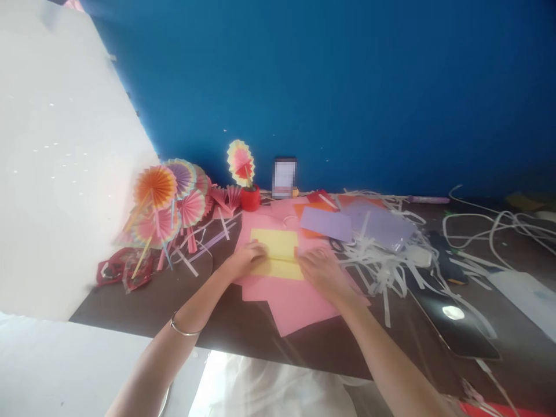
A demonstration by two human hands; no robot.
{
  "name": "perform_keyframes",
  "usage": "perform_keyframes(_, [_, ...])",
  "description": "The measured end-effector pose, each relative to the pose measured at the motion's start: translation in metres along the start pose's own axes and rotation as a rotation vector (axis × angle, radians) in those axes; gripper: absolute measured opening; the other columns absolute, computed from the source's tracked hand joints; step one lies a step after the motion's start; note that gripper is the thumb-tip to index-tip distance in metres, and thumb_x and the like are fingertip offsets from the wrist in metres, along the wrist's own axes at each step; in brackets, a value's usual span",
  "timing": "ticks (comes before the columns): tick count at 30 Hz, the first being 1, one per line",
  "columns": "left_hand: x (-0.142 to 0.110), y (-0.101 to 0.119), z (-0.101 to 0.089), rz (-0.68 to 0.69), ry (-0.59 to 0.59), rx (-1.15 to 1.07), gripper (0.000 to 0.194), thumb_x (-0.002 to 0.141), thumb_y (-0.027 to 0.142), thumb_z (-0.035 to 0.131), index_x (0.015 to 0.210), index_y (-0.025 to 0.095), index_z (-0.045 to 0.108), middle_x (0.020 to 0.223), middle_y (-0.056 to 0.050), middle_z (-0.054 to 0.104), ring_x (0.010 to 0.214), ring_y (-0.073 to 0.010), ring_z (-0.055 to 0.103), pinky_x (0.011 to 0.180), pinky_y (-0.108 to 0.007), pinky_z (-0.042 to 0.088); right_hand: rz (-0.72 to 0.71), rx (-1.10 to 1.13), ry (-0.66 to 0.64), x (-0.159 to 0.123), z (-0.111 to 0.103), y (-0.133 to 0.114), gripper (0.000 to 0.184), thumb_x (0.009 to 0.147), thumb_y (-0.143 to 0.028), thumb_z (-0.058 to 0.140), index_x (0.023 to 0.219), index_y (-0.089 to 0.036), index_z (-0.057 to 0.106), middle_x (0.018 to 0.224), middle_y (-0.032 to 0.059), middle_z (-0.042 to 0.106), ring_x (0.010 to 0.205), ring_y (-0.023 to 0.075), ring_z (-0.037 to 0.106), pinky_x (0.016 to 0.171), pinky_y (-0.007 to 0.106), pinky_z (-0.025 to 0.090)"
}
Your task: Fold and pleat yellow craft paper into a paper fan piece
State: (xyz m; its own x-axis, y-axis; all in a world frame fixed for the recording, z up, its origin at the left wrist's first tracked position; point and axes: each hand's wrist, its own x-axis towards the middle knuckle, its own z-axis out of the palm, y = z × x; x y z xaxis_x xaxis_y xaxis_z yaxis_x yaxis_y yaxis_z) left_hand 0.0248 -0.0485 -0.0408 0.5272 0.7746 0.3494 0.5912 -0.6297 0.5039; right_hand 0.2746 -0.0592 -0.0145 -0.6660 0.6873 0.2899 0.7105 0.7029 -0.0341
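Note:
A sheet of yellow paper (pixel 275 243) lies on the pink sheets (pixel 284 307) in front of me, with a folded ridge running across its middle. My left hand (pixel 248 258) grips its left edge near that ridge, fingers curled together. At the right edge, my right hand (pixel 320 270) holds the paper at about the same height. A small orange spot shows beside the right fingertips. The exact finger grip is partly blurred.
Paper fans (pixel 155 186) crowd the left side, with one more fan (pixel 241 162) in a red pot (pixel 250 198). Purple sheets (pixel 377 223) and white paper strips (pixel 382 266) lie to the right. Nearer are a dark phone (pixel 456 324) and white cables (pixel 499 231).

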Motion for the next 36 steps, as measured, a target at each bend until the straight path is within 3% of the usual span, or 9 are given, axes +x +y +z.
perform_keyframes(6, [0.000, 0.002, -0.009, -0.036, -0.026, 0.060, 0.024, 0.091, 0.026, 0.042, 0.096, 0.017, 0.063, 0.103, -0.007, 0.064, 0.098, -0.0162, 0.058, 0.090, -0.031, 0.046, 0.068, 0.059, 0.122, -0.002, 0.001, 0.000, 0.032, 0.090, -0.017, 0.031, 0.095, -0.017, 0.063, 0.080, 0.0071, 0.061, 0.082, 0.0203, 0.051, 0.084, 0.037, 0.035])
perform_keyframes(10, [-0.004, 0.000, -0.014, -0.090, -0.014, 0.169, 0.024, 0.091, 0.026, 0.042, 0.097, 0.019, 0.063, 0.108, -0.006, 0.063, 0.105, -0.0184, 0.055, 0.091, -0.032, 0.044, 0.116, 0.140, 0.193, -0.002, 0.004, 0.002, 0.031, 0.091, -0.021, 0.032, 0.096, -0.018, 0.062, 0.090, 0.0075, 0.064, 0.091, 0.0214, 0.053, 0.090, 0.037, 0.035])
perform_keyframes(17, [-0.006, 0.004, -0.023, -0.033, 0.005, 0.283, 0.021, 0.089, 0.017, 0.043, 0.096, 0.018, 0.063, 0.100, -0.007, 0.064, 0.095, -0.0195, 0.056, 0.085, -0.034, 0.045, 0.197, 0.232, 0.183, -0.002, 0.004, -0.002, 0.027, 0.089, -0.030, 0.037, 0.092, -0.021, 0.063, 0.094, 0.0067, 0.065, 0.094, 0.0229, 0.054, 0.092, 0.040, 0.036])
perform_keyframes(20, [-0.006, 0.011, -0.026, -0.026, 0.075, 0.206, 0.022, 0.090, 0.021, 0.042, 0.094, 0.017, 0.064, 0.093, -0.007, 0.065, 0.089, -0.0188, 0.056, 0.081, -0.033, 0.045, 0.211, 0.319, 0.205, -0.001, 0.003, -0.002, 0.027, 0.089, -0.031, 0.038, 0.083, -0.020, 0.062, 0.088, 0.0066, 0.064, 0.090, 0.0219, 0.055, 0.089, 0.039, 0.039])
perform_keyframes(23, [-0.004, 0.016, -0.027, -0.106, 0.132, 0.036, 0.025, 0.090, 0.031, 0.045, 0.090, 0.018, 0.066, 0.089, -0.006, 0.067, 0.084, -0.0178, 0.058, 0.080, -0.031, 0.045, 0.302, 0.471, 0.211, 0.000, -0.001, 0.000, 0.025, 0.087, -0.033, 0.041, 0.080, -0.020, 0.061, 0.086, 0.0055, 0.064, 0.086, 0.0205, 0.056, 0.082, 0.036, 0.043])
perform_keyframes(27, [-0.003, 0.017, -0.029, -0.315, 0.071, -0.270, 0.032, 0.085, 0.042, 0.049, 0.091, 0.017, 0.069, 0.089, -0.005, 0.070, 0.084, -0.0181, 0.062, 0.077, -0.028, 0.047, 0.470, 0.718, 0.154, 0.000, -0.004, 0.005, 0.025, 0.083, -0.040, 0.048, 0.079, -0.021, 0.062, 0.083, 0.0037, 0.067, 0.079, 0.0193, 0.060, 0.074, 0.032, 0.045])
perform_keyframes(29, [-0.003, 0.016, -0.029, -0.356, 0.017, -0.328, 0.033, 0.083, 0.044, 0.051, 0.090, 0.017, 0.070, 0.089, -0.005, 0.070, 0.083, -0.0178, 0.062, 0.076, -0.027, 0.047, 0.497, 0.782, 0.093, -0.001, -0.005, 0.008, 0.026, 0.082, -0.042, 0.050, 0.079, -0.021, 0.064, 0.084, 0.0034, 0.067, 0.080, 0.0193, 0.061, 0.073, 0.031, 0.046])
perform_keyframes(33, [-0.002, 0.008, -0.027, -0.237, -0.079, -0.143, 0.029, 0.084, 0.042, 0.051, 0.082, 0.019, 0.070, 0.084, -0.003, 0.069, 0.078, -0.0162, 0.059, 0.074, -0.027, 0.044, 0.413, 0.646, -0.011, -0.001, -0.004, 0.010, 0.024, 0.084, -0.038, 0.048, 0.080, -0.022, 0.065, 0.088, 0.0032, 0.067, 0.082, 0.0196, 0.059, 0.075, 0.033, 0.044])
perform_keyframes(36, [-0.002, 0.003, -0.025, -0.102, -0.076, 0.006, 0.026, 0.087, 0.037, 0.050, 0.084, 0.019, 0.069, 0.082, -0.004, 0.067, 0.082, -0.0167, 0.055, 0.076, -0.029, 0.042, 0.317, 0.502, -0.012, 0.000, -0.002, 0.010, 0.022, 0.085, -0.031, 0.046, 0.077, -0.022, 0.064, 0.086, 0.0036, 0.067, 0.085, 0.0202, 0.057, 0.079, 0.035, 0.042])
